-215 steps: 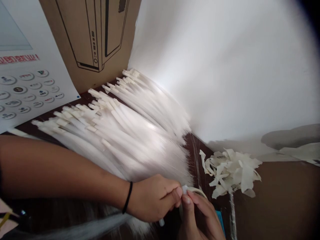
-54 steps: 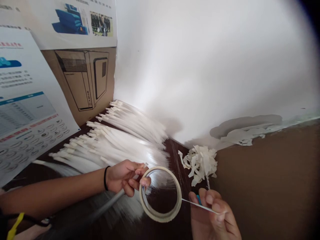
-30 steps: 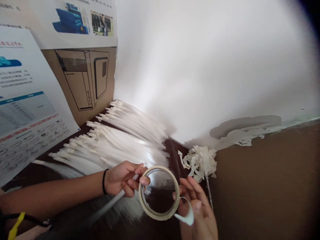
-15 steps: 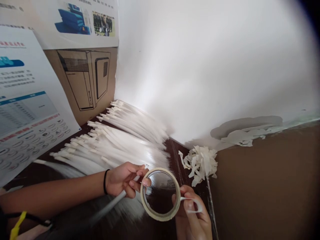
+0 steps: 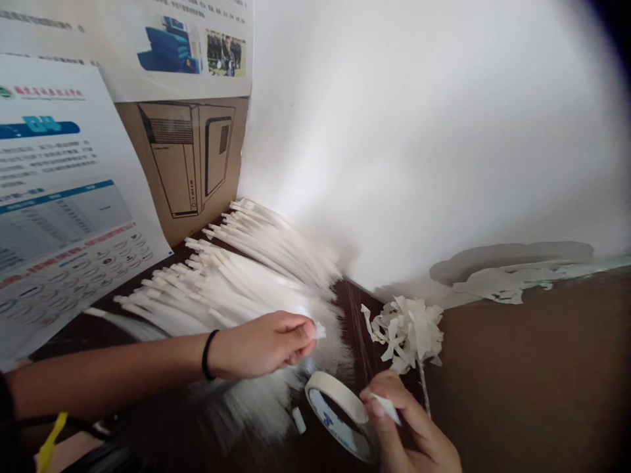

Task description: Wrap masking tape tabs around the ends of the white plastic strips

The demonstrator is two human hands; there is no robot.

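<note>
My left hand (image 5: 269, 345) is closed in a pinch, with a small white piece (image 5: 320, 330) sticking out past its fingertips; its kind is not clear, and the rest is hidden in the fingers. My right hand (image 5: 411, 424) pinches a short strip of pale tape (image 5: 387, 408) between thumb and forefinger. Just left of that hand, a roll of masking tape (image 5: 338, 393) is tilted, its printed inner core showing; whether it hangs or rests on the table I cannot tell. A short white cylinder (image 5: 298, 420) lies beside the roll, below my left hand.
Many bundles of fine white fibres with taped ends (image 5: 197, 282) lie across the dark table. A crumpled heap of tape strips (image 5: 411, 332) sits to the right, near a brown cardboard surface (image 5: 532, 381). Behind stand a white panel (image 5: 419, 131) and a printed cardboard box (image 5: 172, 157).
The tape roll has left my left thumb and dropped lower, beside my right hand. My left hand has closed and turned palm down; the white rod it held no longer shows. The view has shifted slightly.
</note>
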